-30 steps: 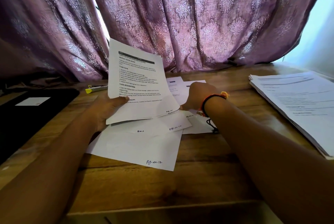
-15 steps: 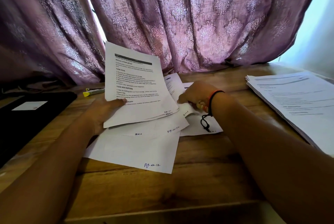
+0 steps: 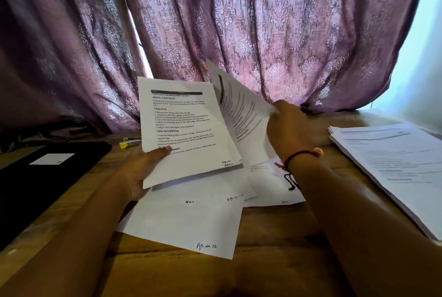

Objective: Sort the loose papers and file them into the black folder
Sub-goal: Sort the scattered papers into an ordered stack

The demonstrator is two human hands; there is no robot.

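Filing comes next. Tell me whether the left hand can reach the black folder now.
Likely yes: the black folder lies uncovered left of the left hand, though that hand grips printed pages.

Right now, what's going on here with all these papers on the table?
A person is sorting papers at a wooden table. The left hand holds a few printed pages upright. The right hand pinches another printed sheet by its edge, raised beside them. More loose pages, some with handwritten page numbers, lie scattered beneath. The black folder lies at the left, away from both hands; a thicker paper stack sits at the right.
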